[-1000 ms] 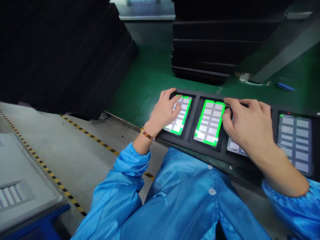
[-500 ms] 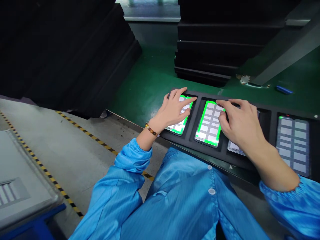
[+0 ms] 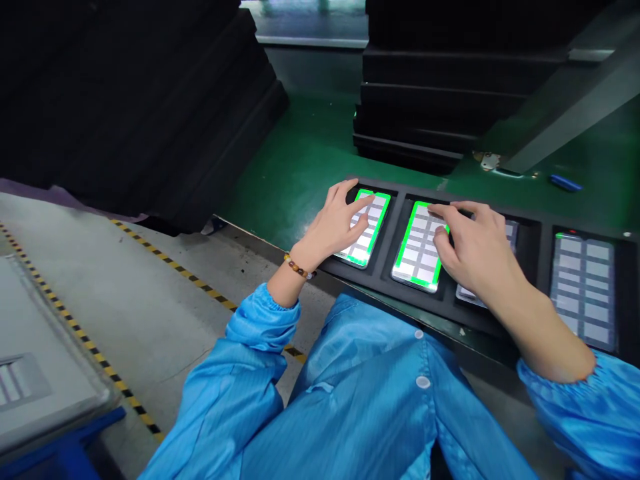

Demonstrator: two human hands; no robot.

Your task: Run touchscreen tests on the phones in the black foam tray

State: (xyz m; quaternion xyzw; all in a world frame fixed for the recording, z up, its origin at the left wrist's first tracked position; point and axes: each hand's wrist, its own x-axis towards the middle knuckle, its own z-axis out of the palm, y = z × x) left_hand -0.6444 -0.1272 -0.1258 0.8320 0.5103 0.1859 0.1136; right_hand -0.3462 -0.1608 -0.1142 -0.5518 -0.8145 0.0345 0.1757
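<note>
Four-sided phones lie in separate slots of a long black tray (image 3: pixel 393 247) along the table's front edge. My left hand (image 3: pixel 334 223) is open over the leftmost phone (image 3: pixel 367 233), its index finger above the upper screen and its palm hiding the left side. My right hand (image 3: pixel 477 250) is open too, its index fingertip at the top of the second phone (image 3: pixel 419 250). Both these screens show green borders around grey and white blocks. Beneath my right hand a third phone (image 3: pixel 511 232) is mostly covered. A phone with a mostly grey-and-white screen (image 3: pixel 584 290) lies at the right.
Tall stacks of black trays (image 3: pixel 415 110) stand behind on the green table (image 3: pixel 305 153), with more black stacks (image 3: pixel 125 100) at the left. A slanted metal post (image 3: pixel 575 113) rises at the right, near a blue pen-like object (image 3: pixel 565 183). A grey cabinet (image 3: pixel 45 333) is at lower left.
My left index finger has drawn back left, from the phone's right edge to over its upper screen. My right index finger has shifted slightly left on the second phone. The view has moved slightly.
</note>
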